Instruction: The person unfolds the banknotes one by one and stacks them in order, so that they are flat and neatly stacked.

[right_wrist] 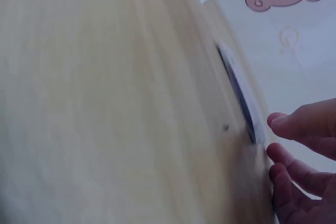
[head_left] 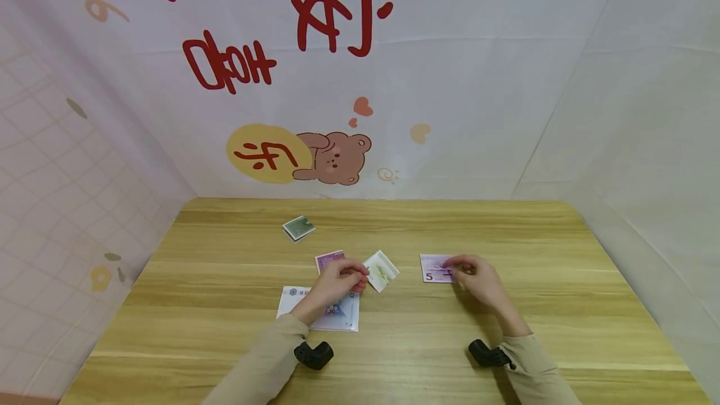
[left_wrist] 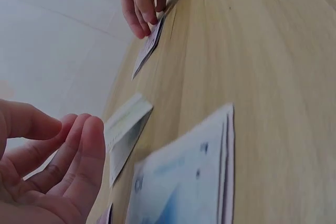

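Note:
My left hand [head_left: 340, 280] hovers with loosely curved fingers and nothing between them. In the head view it overlaps a purple-red folded paper note [head_left: 328, 259] and sits just left of a pale folded note with a green print [head_left: 382, 271]. Under the left wrist lies a larger white-and-blue folded paper [head_left: 345, 319], partly hidden by the forearm. At the right end of a purple paper note marked 5 [head_left: 432, 268], my right hand [head_left: 477, 279] has its fingertips at the note; thumb and forefinger stand apart in the right wrist view [right_wrist: 307, 156].
A small dark green folded note [head_left: 299, 228] lies farther back on the wooden table [head_left: 225, 236]. Behind the table hangs a white cloth backdrop [head_left: 467, 142] with a printed bear [head_left: 335, 158] and red characters. Black wrist cameras [head_left: 314, 355] sit on both sleeves.

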`<state>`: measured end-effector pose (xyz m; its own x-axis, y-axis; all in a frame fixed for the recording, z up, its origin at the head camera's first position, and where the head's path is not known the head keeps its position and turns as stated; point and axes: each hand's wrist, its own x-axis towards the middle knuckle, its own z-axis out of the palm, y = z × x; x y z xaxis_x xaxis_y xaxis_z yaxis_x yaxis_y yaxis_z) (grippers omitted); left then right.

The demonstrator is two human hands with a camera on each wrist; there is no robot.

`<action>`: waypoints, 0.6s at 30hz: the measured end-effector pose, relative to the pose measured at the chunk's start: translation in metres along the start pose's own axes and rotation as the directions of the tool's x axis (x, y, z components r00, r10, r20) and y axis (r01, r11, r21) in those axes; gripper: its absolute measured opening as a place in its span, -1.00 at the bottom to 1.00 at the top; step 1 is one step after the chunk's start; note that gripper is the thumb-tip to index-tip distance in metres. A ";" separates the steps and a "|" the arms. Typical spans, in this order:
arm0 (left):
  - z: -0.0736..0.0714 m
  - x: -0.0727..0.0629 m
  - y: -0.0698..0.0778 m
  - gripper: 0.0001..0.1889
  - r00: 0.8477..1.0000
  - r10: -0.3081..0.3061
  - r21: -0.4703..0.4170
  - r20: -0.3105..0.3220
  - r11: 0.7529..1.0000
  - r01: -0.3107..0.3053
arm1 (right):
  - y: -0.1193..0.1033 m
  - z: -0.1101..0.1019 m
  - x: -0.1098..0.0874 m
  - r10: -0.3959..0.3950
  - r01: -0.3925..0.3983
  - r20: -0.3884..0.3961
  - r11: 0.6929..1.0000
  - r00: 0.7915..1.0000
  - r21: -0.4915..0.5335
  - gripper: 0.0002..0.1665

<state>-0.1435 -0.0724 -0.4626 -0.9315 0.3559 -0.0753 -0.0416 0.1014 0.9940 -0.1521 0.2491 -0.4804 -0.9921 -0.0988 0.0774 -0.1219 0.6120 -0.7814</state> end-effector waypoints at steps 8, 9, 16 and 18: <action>0.027 0.013 -0.001 -0.81 0.999 0.038 -0.023 0.021 0.999 -0.038 | 0.009 -0.007 0.004 0.025 -0.025 0.008 0.999 1.000 0.027 -0.78; 0.030 0.015 -0.002 -0.82 0.998 0.054 -0.018 0.022 0.998 -0.054 | 0.009 -0.007 0.004 0.028 -0.028 0.007 0.999 1.000 0.023 -0.78; 0.054 0.024 -0.001 -0.82 0.999 0.040 0.060 0.025 0.997 -0.042 | 0.014 -0.007 0.007 0.031 -0.030 0.017 0.999 0.999 -0.014 -0.77; 0.060 0.027 -0.001 -0.81 1.000 -0.012 0.069 0.010 0.998 0.011 | 0.014 -0.007 0.008 0.025 -0.025 0.022 1.000 0.999 -0.014 -0.77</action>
<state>-0.1472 -0.0069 -0.4702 -0.9273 0.3637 -0.0881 -0.0271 0.1696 0.9851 -0.1615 0.2625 -0.4867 -0.9940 -0.1006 0.0437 -0.0974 0.6252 -0.7744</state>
